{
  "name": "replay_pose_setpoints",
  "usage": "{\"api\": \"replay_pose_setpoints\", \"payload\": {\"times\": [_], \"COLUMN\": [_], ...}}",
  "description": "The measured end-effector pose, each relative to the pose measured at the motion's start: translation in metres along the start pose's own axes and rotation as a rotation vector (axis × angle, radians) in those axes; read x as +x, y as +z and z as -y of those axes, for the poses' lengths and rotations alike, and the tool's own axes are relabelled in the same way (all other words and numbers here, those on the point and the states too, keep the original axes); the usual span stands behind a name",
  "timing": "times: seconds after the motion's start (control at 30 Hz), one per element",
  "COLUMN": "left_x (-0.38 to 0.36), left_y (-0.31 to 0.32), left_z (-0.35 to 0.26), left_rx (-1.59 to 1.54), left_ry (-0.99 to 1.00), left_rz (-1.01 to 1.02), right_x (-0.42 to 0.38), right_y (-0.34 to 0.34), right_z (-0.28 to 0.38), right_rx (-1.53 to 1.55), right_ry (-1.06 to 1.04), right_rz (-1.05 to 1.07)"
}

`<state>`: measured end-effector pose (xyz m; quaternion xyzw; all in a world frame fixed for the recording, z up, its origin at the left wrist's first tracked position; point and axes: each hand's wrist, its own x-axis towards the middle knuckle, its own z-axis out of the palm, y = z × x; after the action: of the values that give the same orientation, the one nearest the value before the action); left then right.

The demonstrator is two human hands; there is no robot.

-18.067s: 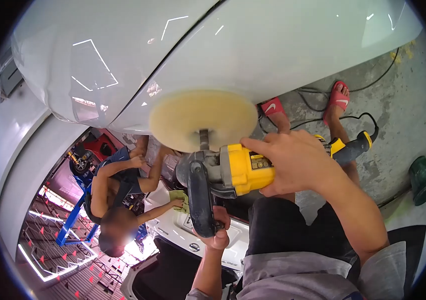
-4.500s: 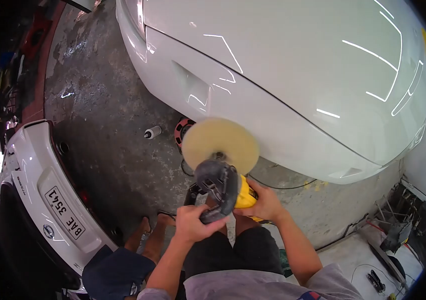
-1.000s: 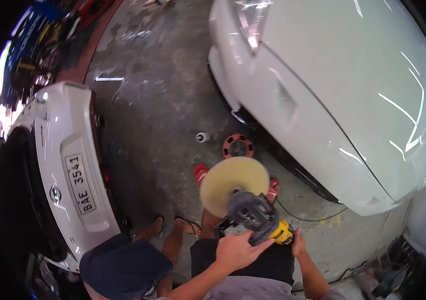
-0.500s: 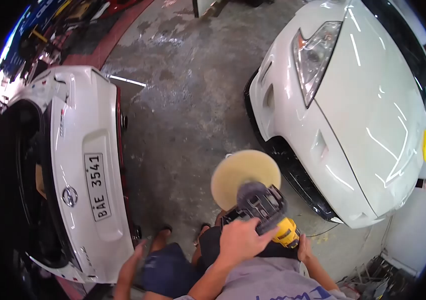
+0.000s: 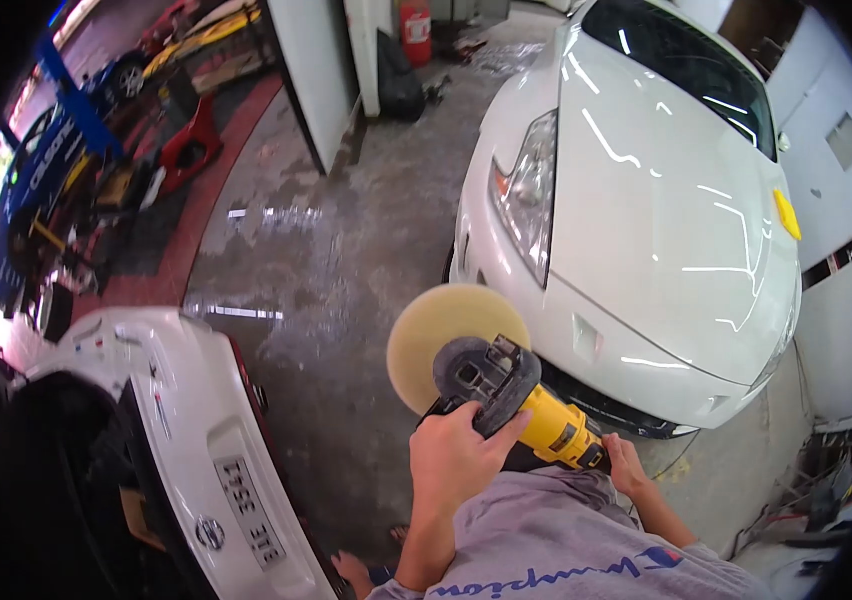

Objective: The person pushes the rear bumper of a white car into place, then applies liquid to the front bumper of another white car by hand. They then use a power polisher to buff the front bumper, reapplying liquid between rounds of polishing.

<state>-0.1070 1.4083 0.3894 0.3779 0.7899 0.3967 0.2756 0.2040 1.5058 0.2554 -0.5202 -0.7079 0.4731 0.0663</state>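
A yellow and black polisher [image 5: 553,425] with a wide cream pad [image 5: 416,350] is held in front of my body. My left hand [image 5: 456,455] is closed around its black front handle, just behind the pad. At the rear end of the yellow body, my right hand [image 5: 626,466] grips the tool, its fingers partly hidden. The pad faces away from me and overlaps the bumper edge of a white car [image 5: 646,230] in this view. That car's hood and headlight lie ahead and to the right.
Another white car [image 5: 176,400] stands rear-on at left, with a person's hand [image 5: 351,572] near it. A yellow cloth [image 5: 786,214] lies on the hood's far side. Farther off are a red fire extinguisher [image 5: 415,32], a black bag [image 5: 399,80] and a wall panel [image 5: 311,75]. Clutter [image 5: 806,500] sits at lower right.
My view has tilted up and turned toward the white car's front. The polisher has turned, showing more of its yellow body, still in both hands. The nearby person has mostly left view.
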Motion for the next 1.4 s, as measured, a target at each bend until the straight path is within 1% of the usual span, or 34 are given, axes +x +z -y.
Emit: {"api": "replay_pose_setpoints", "payload": {"times": [0.07,0.1,0.13,0.2,0.27,0.33,0.37,0.4,0.43,0.47,0.53,0.57,0.6,0.67,0.7,0.73,0.77,0.8,0.83,0.87,0.9,0.93,1.0,1.03,1.07,1.13,1.2,1.23,1.27,1.3,1.33,1.4], "left_x": [0.023,0.037,0.052,0.087,0.131,0.180,0.204,0.230,0.253,0.270,0.319,0.337,0.354,0.388,0.406,0.424,0.445,0.466,0.488,0.508,0.524,0.542,0.587,0.609,0.634,0.666,0.693,0.709,0.729,0.754,0.776,0.819], "left_y": [-0.006,-0.007,-0.009,-0.008,-0.004,-0.006,-0.005,-0.005,-0.010,-0.022,-0.036,-0.043,-0.049,-0.055,-0.062,-0.070,-0.078,-0.086,-0.094,-0.102,-0.110,-0.123,-0.138,-0.148,-0.156,-0.170,-0.176,-0.177,-0.173,-0.172,-0.172,-0.163], "left_z": [-0.004,-0.005,-0.007,-0.009,-0.006,-0.008,-0.005,-0.012,-0.014,-0.020,-0.032,-0.028,-0.023,-0.009,-0.007,-0.001,0.003,0.008,0.014,0.012,0.015,0.022,0.034,0.039,0.036,0.021,-0.001,-0.011,-0.013,-0.011,-0.008,-0.005], "left_rx": [-0.036,-0.058,-0.044,-0.012,0.017,0.189,0.188,0.195,0.313,0.368,0.334,0.289,0.295,0.225,0.232,0.240,0.233,0.224,0.232,0.230,0.219,0.231,0.230,0.216,0.254,0.097,0.135,0.136,0.170,0.228,0.275,0.255], "left_ry": [0.005,-0.029,-0.001,-0.065,-0.031,-0.129,-0.119,-0.121,-0.181,-0.187,-0.240,-0.143,-0.144,-0.102,-0.151,-0.135,-0.164,-0.192,-0.177,-0.120,-0.059,-0.045,-0.132,-0.166,-0.125,-0.199,-0.186,-0.185,-0.162,-0.169,-0.176,-0.093], "left_rz": [0.002,0.019,0.027,0.066,0.066,0.184,0.192,0.214,0.253,0.298,0.281,0.269,0.292,0.171,0.199,0.215,0.209,0.205,0.228,0.230,0.231,0.262,0.304,0.323,0.412,0.429,0.450,0.501,0.546,0.542,0.527,0.583], "right_x": [0.017,0.028,0.040,0.070,0.110,0.153,0.176,0.195,0.215,0.229,0.263,0.275,0.287,0.316,0.332,0.346,0.362,0.379,0.394,0.403,0.414,0.431,0.456,0.466,0.478,0.493,0.507,0.518,0.534,0.551,0.566,0.600], "right_y": [-0.007,-0.009,-0.010,-0.008,0.002,0.017,0.025,0.030,0.038,0.040,0.048,0.045,0.036,0.024,0.025,0.030,0.032,0.033,0.036,0.041,0.048,0.059,0.076,0.081,0.083,0.103,0.118,0.125,0.129,0.131,0.134,0.139], "right_z": [0.020,0.023,0.027,0.031,0.037,0.038,0.043,0.055,0.065,0.074,0.097,0.121,0.145,0.174,0.185,0.197,0.209,0.222,0.236,0.249,0.262,0.267,0.292,0.311,0.328,0.352,0.375,0.382,0.387,0.390,0.393,0.401], "right_rx": [0.048,0.034,0.023,0.048,0.061,0.031,-0.004,-0.034,-0.011,0.003,0.077,0.047,0.001,0.026,0.013,0.006,-0.011,0.007,-0.010,-0.028,-0.017,-0.021,0.004,0.037,0.085,0.100,0.183,0.239,0.274,0.299,0.319,0.328], "right_ry": [-0.040,-0.029,-0.018,0.092,0.235,0.236,0.242,0.264,0.306,0.354,0.354,0.396,0.438,0.430,0.430,0.431,0.454,0.464,0.441,0.424,0.398,0.417,0.381,0.407,0.446,0.401,0.376,0.429,0.467,0.489,0.498,0.495], "right_rz": [-0.046,-0.023,-0.001,-0.010,0.022,0.087,0.106,0.135,0.194,0.259,0.249,0.300,0.352,0.355,0.368,0.384,0.391,0.371,0.353,0.345,0.283,0.290,0.204,0.225,0.233,0.030,-0.132,-0.170,-0.093,-0.012,-0.037,-0.107]}}
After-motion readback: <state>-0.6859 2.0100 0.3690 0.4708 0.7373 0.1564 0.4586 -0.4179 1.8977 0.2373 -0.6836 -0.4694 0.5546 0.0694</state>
